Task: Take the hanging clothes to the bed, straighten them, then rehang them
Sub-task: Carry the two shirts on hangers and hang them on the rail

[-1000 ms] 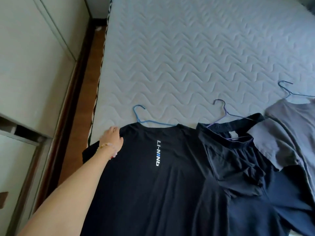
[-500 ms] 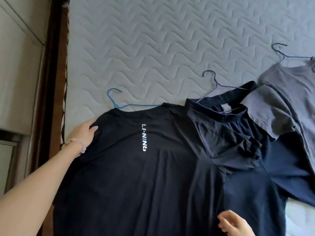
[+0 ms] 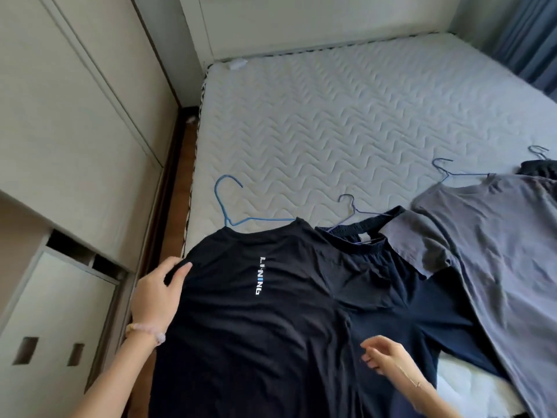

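A black T-shirt [image 3: 256,327] with a white vertical logo lies flat on the bed [image 3: 346,122], still on its blue hanger [image 3: 232,206]. My left hand [image 3: 159,297] pinches the shirt's left shoulder and sleeve fabric. My right hand [image 3: 382,356] hovers over the shirt's right side, fingers loosely curled, holding nothing. To the right lie dark navy shorts [image 3: 376,267] on a purple-grey hanger [image 3: 354,208], partly under a grey T-shirt [image 3: 497,251] on a dark hanger [image 3: 449,171].
A white wardrobe [image 3: 75,146] with cut-out handles stands on the left, across a narrow strip of wooden floor [image 3: 177,182]. Another dark garment with a hanger [image 3: 539,164] shows at the right edge. Blue curtains [image 3: 530,37] hang at the far right.
The head view has tilted up, showing the whole bed. My left hand has shifted along the shirt's left shoulder and now grips the fabric. My right hand has risen into view over the shirt.
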`<state>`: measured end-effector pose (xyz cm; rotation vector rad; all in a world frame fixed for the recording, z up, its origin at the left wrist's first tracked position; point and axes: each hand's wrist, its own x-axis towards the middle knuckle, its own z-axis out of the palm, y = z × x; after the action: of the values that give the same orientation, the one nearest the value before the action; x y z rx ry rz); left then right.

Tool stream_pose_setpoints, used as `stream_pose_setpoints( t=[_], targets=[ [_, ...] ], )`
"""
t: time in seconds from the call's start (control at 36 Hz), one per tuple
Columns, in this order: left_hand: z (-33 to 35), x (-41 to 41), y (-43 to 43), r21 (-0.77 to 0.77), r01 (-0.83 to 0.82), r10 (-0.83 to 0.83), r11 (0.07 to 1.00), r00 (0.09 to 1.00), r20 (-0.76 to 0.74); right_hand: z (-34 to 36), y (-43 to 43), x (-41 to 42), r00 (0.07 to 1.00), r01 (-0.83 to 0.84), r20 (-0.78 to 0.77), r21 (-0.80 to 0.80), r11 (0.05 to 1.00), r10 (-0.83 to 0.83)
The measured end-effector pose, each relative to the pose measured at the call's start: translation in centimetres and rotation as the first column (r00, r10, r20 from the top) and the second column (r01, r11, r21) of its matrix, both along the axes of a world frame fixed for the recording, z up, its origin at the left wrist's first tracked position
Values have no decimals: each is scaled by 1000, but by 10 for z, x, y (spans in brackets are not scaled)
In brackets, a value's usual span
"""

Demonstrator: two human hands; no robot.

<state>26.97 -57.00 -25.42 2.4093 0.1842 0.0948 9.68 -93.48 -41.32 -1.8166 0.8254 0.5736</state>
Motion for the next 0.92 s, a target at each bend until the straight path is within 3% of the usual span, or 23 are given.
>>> stream_pose_setpoints(
  t=[0.19, 0.33, 0.44, 0.53, 0.64, 0.92],
  targets=[
    [91, -78, -24, -15, 40, -39, 999, 997, 67, 120, -30, 11, 939, -70, 328, -115, 991, 104],
    [156, -116, -49, -74, 113, -104, 991, 988, 118, 252, -39, 32, 730, -160, 628, -228, 960, 271],
    [197, -135, -69, -142, 234, -208, 962, 962, 176, 320, -42, 38, 568, -256, 667, -413, 874, 482],
    [222, -144, -83, -165, 336, -287, 927, 922, 259, 350, -45, 31, 574, -302, 644, -409, 861, 507],
    [247, -148, -89, -224, 413, -330, 883, 885, 329, 372, -55, 18, 567, -240, 691, -382, 893, 448],
    [272, -141, -69, -207, 530, -458, 822, 833, 310, 425, -68, -39, 566, -31, 779, -308, 951, 271]
  ],
)
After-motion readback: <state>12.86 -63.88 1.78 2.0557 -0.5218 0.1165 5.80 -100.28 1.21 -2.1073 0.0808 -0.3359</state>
